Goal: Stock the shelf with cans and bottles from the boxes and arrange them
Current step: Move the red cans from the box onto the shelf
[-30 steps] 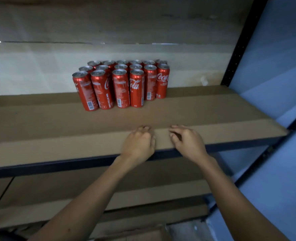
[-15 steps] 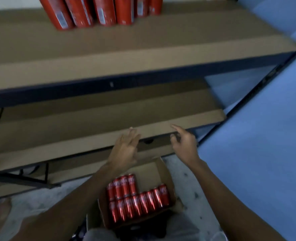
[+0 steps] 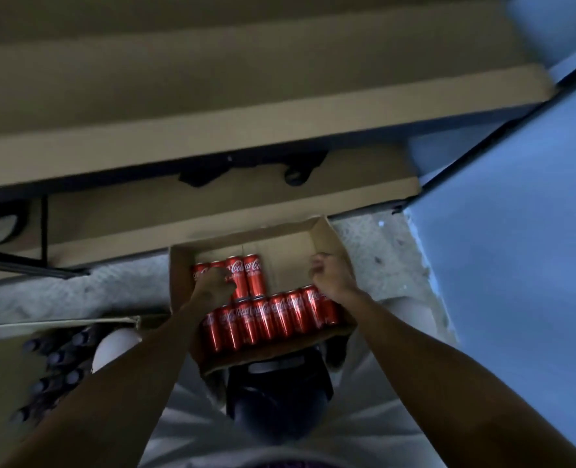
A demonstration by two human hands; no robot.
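Hands have dropped from the shelf (image 3: 280,106) into the cardboard box (image 3: 330,238): left hand (image 3: 214,287) curls onto a Coca-Cola can (image 3: 201,271), right hand (image 3: 332,276) hovers loosely curled, seemingly empty; restocking resumes.

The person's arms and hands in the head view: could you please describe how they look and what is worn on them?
Both forearms are bare up to the bottom edge of the picture: no sleeves show. The left hand and right hand wear no gloves. I can make out no watch, bracelet or ring, though the picture is dim and a little blurred, so small items could go unseen.
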